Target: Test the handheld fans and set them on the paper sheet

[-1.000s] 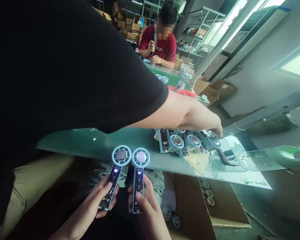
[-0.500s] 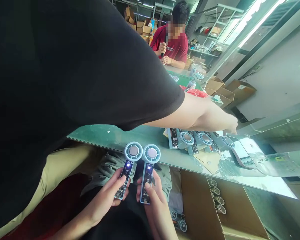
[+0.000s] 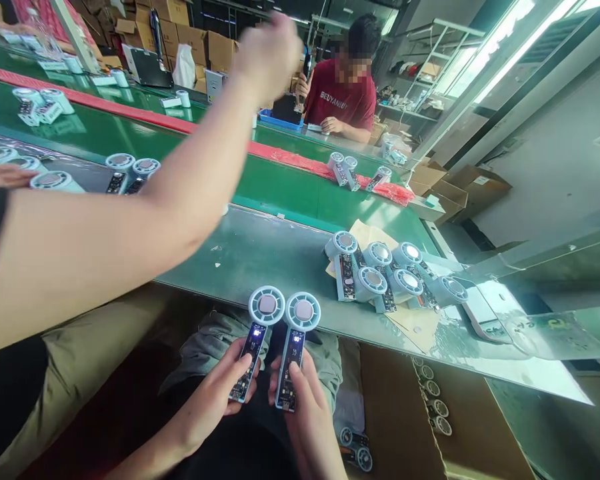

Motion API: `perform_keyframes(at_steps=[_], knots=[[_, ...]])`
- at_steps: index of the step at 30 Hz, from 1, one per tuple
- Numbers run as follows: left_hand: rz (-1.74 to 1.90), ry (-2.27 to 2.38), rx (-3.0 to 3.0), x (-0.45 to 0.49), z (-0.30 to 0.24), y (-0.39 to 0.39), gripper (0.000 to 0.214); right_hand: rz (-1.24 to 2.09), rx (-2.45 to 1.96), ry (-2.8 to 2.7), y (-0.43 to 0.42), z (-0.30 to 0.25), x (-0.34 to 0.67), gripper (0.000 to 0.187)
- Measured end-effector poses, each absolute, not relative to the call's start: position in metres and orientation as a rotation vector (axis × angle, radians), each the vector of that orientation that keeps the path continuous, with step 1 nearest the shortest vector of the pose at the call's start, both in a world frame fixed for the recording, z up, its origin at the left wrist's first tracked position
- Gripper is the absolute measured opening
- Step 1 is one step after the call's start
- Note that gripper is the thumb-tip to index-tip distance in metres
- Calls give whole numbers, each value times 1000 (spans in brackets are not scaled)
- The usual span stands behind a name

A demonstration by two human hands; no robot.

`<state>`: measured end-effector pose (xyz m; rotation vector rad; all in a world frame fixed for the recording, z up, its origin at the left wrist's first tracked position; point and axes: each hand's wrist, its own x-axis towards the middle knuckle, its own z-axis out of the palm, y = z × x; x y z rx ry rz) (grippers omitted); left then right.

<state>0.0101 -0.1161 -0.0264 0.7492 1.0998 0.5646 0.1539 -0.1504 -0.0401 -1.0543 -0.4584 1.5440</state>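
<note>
My left hand (image 3: pixel 214 400) grips the handle of a small handheld fan unit (image 3: pixel 258 339) with a round pale blue head and a lit display. My right hand (image 3: pixel 310 413) grips a second, matching fan unit (image 3: pixel 296 347) right beside it, thumb pressed on its handle. Both are held upright over my lap, their round heads at the front edge of the green table (image 3: pixel 260 253). A pile of several similar fan units (image 3: pixel 385 273) lies on the table to the right.
A co-worker's bare arm (image 3: pixel 130 220) crosses from the left, its hand (image 3: pixel 267 57) raised and blurred. Another person in a red shirt (image 3: pixel 345 100) sits at the far end. More fan units (image 3: pixel 125 167) lie on the belt. A cardboard box (image 3: pixel 430 407) holding parts stands below right.
The co-worker's arm, which reached over to the pile of fan units at the right, has pulled back and swung up to the left. My hands keep holding the two lit units.
</note>
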Motion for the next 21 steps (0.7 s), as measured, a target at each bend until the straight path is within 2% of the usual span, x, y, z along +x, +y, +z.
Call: perform_keyframes(at_steps=[6,14,18,21], knots=[[544,1149,778,14,-18,-115,43,1466,-1170,-500,-151,-44,153,42],[602,1038,683,14,-17,-113,43,1466,-1113,-434,-156,-53,152,44],[551,1027,708,8,1,-110,36,1478,-1136,-453,-154,-37,161,34],[554,1092,822,0,11,-109,42,1400,-1067,-572,-151,-20,167,29]])
